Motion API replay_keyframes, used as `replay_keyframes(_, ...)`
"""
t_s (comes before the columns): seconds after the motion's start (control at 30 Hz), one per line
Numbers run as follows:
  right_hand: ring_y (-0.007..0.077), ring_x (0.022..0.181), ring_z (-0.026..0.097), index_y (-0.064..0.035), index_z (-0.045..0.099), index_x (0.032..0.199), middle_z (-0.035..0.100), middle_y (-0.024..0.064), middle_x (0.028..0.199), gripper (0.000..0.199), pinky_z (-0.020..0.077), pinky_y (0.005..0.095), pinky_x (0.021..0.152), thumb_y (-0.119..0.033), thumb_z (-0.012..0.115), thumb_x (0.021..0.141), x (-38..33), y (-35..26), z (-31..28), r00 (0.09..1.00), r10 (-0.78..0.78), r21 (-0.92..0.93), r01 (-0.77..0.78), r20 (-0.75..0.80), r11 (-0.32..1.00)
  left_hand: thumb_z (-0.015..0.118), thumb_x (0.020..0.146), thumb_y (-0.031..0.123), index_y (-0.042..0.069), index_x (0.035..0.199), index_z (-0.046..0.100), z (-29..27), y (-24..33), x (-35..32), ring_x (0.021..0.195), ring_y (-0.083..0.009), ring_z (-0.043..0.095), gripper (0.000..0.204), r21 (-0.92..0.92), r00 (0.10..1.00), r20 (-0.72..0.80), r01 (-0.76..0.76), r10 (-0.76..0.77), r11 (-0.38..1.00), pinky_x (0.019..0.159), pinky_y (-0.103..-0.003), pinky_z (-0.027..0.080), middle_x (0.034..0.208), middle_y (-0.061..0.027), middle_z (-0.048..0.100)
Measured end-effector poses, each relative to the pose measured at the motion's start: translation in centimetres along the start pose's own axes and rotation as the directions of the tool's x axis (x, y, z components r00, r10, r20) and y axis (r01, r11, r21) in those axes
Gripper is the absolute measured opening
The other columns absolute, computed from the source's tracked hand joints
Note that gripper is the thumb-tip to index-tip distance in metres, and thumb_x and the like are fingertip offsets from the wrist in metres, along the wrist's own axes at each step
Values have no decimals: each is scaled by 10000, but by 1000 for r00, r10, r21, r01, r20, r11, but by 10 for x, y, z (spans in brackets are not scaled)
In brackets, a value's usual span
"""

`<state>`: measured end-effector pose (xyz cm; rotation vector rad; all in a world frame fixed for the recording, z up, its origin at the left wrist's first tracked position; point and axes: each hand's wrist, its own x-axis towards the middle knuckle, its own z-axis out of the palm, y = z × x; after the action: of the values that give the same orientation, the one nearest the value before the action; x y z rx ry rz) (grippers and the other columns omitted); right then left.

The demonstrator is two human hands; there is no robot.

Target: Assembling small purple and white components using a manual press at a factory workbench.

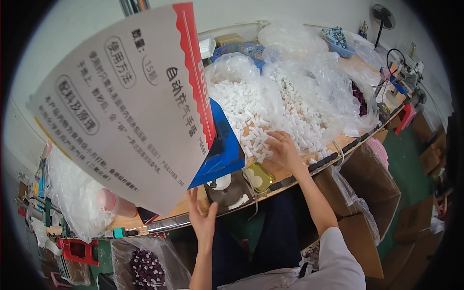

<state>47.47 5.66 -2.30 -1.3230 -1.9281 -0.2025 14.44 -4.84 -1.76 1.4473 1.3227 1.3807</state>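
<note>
Held up close, 1 printed card sits pinched in the left hand; the right hand, fingers spread, rests on white plastic pieces.

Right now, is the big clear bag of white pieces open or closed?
Open: the clear bag gapes, and white pieces spill onto the table beneath the right hand.

This is a small packing workshop: a long workbench heaped with white plastic parts in clear bags, cardboard boxes beneath, a fan by the wall.
</note>
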Motion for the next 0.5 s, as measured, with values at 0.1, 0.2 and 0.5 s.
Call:
replay_keyframes(0.1, 238, 1053, 673, 19, 693, 1123, 718, 140, 1099, 246, 510, 354, 942, -25, 692, 881, -7, -20, -8, 868, 441, 691, -463, 227, 555, 663, 898, 8, 29, 1553, 253, -13, 0, -14, 1444, -302, 369, 773, -209, 993, -40, 100, -111, 973, 1174, -413, 301, 1536, -230, 389)
replay_keyframes(0.2, 200, 977, 700, 53, 671, 1159, 734, 139, 1023, 262, 531, 317, 894, -80, 680, 933, -2, -73, -46, 865, 377, 847, -449, 332, 285, 608, 916, -17, 56, 1553, 289, -18, 8, -16, 1405, -289, 422, 717, -196, 994, -49, 91, -102, 976, 1193, -429, 255, 1482, -221, 458)
replay_keyframes(0.5, 181, 961, 690, 11, 679, 1078, 717, 96, 1004, 203, 550, 318, 872, -1, 718, 879, -8, -130, -98, 865, 266, 888, -456, 425, 67, 672, 894, 20, -4, 1399, 516, 11, -4, 1, 1254, -251, 556, 529, -143, 998, 45, 39, -33, 989, 1033, -369, 432, 1349, -189, 588)
